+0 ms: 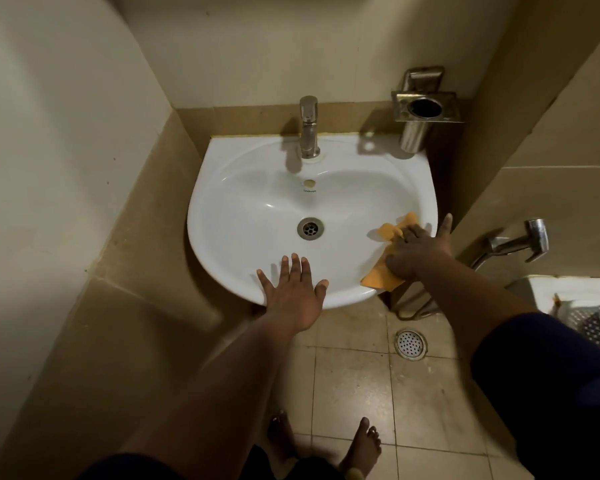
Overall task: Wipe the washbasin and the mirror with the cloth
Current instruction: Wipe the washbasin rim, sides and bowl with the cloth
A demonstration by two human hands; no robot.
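Bare feet (326,441) stand on the tiled floor (354,382) at the bottom centre of the frame, nearest my camera, with both forearms reaching up-frame from there.

1. Task object. I locate the orange cloth (387,252) on the lower right rim of the washbasin (257,206), draped partly over the outer edge. My right hand (418,249) presses down on it, fingers curled over the fabric and thumb stuck out toward the right wall.

2. Support. My left hand (295,292) lies flat on the front rim at centre frame, fingers straight and spread, holding nothing. I judge it to be a brace; keep it there while wiping.

3. Technique. I would keep the palm flat on the cloth and sweep along the rim, then work inward in overlapping arcs toward the drain (310,229). Gather the hanging corner first so it does not drag off the edge.

4. Remaining areas. The faucet (308,128) base and the back ledge in the upper centre need passes too. A steel holder (425,107) hangs at upper right.

5. The mirror is not in view.
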